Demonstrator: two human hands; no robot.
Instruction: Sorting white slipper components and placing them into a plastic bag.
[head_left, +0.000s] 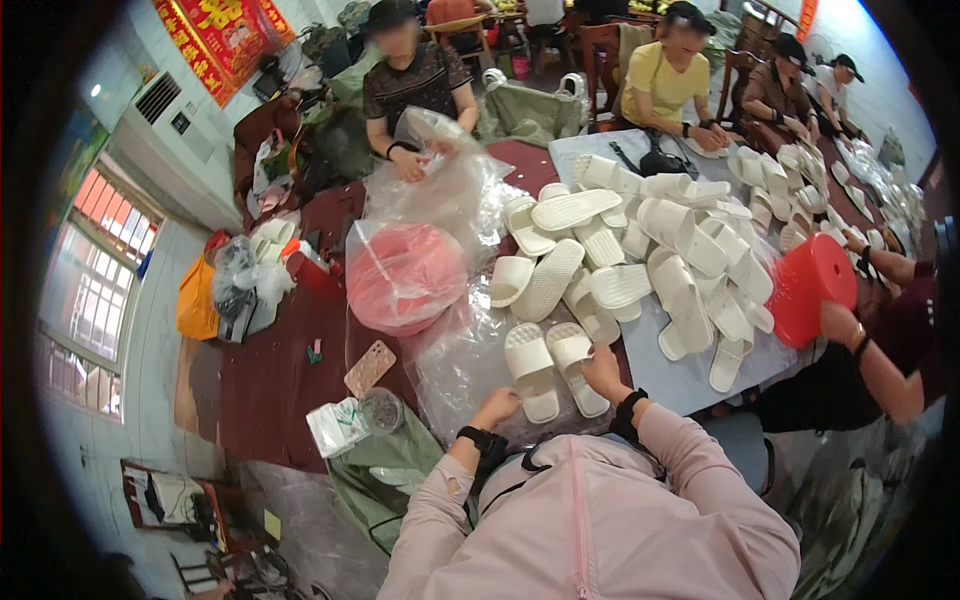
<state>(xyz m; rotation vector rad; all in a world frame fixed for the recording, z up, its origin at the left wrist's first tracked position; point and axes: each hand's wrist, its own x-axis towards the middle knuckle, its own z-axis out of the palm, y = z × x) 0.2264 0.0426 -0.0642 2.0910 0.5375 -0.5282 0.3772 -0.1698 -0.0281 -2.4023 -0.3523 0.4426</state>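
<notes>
Two white slippers lie side by side at the table's near edge, toes pointing away from me: a left slipper and a right slipper. My right hand grips the outer side of the right slipper near its strap, fingers closed. Beside the heel of the left slipper is my left hand; its fingertips are too small to make out. Just beyond lies a large heap of white slippers, some sole up. A clear plastic sheet spreads under the pair and to its left.
Left of the heap sit a pink round bundle in clear plastic, a phone and a clear cup. A person across handles clear plastic. At right, a person's arm holds a red bucket. Several people sit farther back.
</notes>
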